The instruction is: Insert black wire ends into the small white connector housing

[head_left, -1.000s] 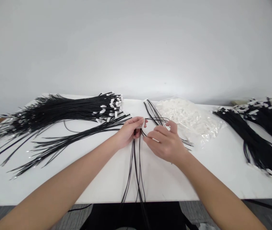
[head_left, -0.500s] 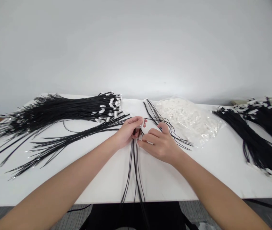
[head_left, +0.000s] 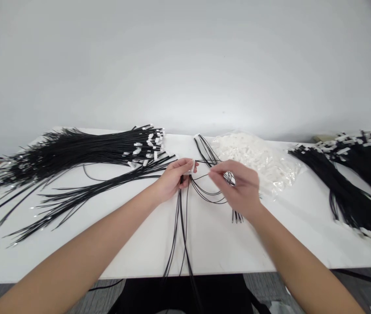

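My left hand (head_left: 174, 176) pinches a small white connector (head_left: 190, 171) between thumb and fingers. Black wires (head_left: 181, 218) run from it, some hanging over the table's front edge and others curving right beneath my right hand (head_left: 238, 185). That hand is closed to the right of the connector, and a thin black wire (head_left: 201, 177) stretches from the connector to its pinched thumb and fingertips. Several wire ends (head_left: 237, 216) stick out below the right palm; whether the palm grips them is hidden. Behind the hands lies a bundle of black wires (head_left: 205, 148) with a white connector on its end.
A big pile of black wires (head_left: 100, 146) with white connectors lies left, with a smaller bundle (head_left: 90, 196) before it. A clear bag of white connectors (head_left: 254, 161) sits right of centre. More wire bundles (head_left: 355, 192) lie far right on the white table (head_left: 133, 257).
My right hand has moved right and slightly up from beside the connector, its fingertips now pinched on a wire. Several wires have swung right with it. The left hand stays nearly still.
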A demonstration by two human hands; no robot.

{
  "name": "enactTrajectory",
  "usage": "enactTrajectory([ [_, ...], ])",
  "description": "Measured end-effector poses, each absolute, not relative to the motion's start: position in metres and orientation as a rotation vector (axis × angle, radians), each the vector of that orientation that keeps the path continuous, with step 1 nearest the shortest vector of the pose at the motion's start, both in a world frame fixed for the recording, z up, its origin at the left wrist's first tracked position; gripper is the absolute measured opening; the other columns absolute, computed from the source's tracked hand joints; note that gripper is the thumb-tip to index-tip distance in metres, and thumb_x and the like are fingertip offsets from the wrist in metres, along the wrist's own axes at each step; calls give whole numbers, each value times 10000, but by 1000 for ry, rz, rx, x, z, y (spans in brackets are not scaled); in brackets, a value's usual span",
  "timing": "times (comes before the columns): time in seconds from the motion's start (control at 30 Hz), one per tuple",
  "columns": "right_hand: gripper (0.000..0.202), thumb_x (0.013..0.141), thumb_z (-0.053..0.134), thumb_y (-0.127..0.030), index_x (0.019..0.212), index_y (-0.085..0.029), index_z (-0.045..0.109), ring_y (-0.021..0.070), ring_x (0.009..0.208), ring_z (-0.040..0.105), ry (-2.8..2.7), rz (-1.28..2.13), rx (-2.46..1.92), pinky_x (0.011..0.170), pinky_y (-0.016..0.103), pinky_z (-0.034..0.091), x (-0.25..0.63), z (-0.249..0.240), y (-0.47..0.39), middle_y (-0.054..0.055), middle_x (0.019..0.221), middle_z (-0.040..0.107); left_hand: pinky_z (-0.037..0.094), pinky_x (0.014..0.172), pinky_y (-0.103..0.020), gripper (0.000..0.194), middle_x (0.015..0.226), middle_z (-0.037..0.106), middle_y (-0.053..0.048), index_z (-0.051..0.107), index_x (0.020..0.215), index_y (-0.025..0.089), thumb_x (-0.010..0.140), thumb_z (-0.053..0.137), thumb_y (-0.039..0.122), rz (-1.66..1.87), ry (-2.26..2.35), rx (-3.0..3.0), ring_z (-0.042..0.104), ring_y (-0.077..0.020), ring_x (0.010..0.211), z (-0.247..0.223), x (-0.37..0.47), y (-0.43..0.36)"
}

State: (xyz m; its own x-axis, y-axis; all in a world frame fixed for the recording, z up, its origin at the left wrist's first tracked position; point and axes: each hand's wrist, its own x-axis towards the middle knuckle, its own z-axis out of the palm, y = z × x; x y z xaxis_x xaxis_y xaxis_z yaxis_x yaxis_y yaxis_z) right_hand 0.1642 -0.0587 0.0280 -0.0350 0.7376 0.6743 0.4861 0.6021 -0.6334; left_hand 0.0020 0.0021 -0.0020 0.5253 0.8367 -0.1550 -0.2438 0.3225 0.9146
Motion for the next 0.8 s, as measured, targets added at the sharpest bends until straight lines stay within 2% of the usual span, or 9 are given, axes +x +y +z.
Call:
enactTrajectory([
  [0.13,98,710,623,-280,740,-197,579,60,508,481,-1010,549,-1018,536,234,450,178,38,-49,-35,659,538,192,318,-162,243,773,488,8,545,819,145,742,550,375,794,697,999,373,5,366,-2,2,2],
  [0.4,214,730,589,-390,800,-188,578,18,591,500,-460,695,-802,647,182,493,216,55,-36,-54,722,485,193,337,-170,219,820,510,-1,537,795,149,753,541,364,792,677,1010,377,5,367,-4,1,2],
  [0.53,179,718,614,-290,862,-184,605,6,557,459,-499,781,-813,543,138,459,216,56,-36,-53,710,474,200,333,-170,224,818,516,-4,545,806,147,747,548,363,792,685,1003,378,4,367,-4,2,3],
  [0.63,225,704,610,-240,927,-211,617,18,495,395,-688,939,-878,404,137,365,206,55,-42,-58,625,430,203,327,-173,223,794,513,-2,548,811,143,746,549,357,795,686,1000,377,1,360,-4,2,3],
  [0.73,232,718,587,-246,945,-223,631,34,435,304,-976,1171,-968,341,163,245,194,54,-51,-62,531,364,205,325,-172,230,775,504,0,552,831,139,750,544,355,798,684,1000,381,-2,362,-4,2,3],
  [0.8,209,729,582,-273,921,-224,650,35,426,271,-1178,1255,-1068,352,184,214,186,52,-55,-52,534,391,204,323,-171,233,773,500,0,556,840,137,754,539,352,801,679,1004,388,-3,364,-4,3,3],
])
